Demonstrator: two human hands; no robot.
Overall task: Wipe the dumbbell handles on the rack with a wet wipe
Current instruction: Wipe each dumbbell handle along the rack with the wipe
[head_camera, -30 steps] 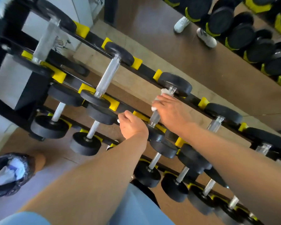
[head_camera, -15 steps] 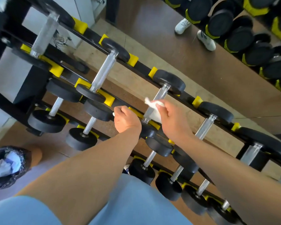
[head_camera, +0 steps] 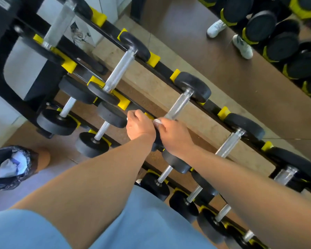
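Both hands meet at the near end of one dumbbell handle [head_camera: 178,105] on the top tier of the rack [head_camera: 162,68]. The right hand [head_camera: 174,136] pinches a small white wet wipe [head_camera: 157,121] in curled fingers, pressing it against the lower end of that knurled chrome bar, just above the near weight head. The left hand [head_camera: 137,125] is curled into a fist right beside it, knuckles touching the wipe's edge; whether it grips anything I cannot tell.

That handle runs diagonally up to a black round head [head_camera: 194,86] seated between yellow cradles. More dumbbells sit to either side on the same tier, with smaller ones on the tiers below. A bin [head_camera: 9,166] lined with a dark bag and holding crumpled paper stands on the floor at lower left. Beyond the rack, a mirror [head_camera: 241,72] reflects more dumbbells and white shoes [head_camera: 242,45].
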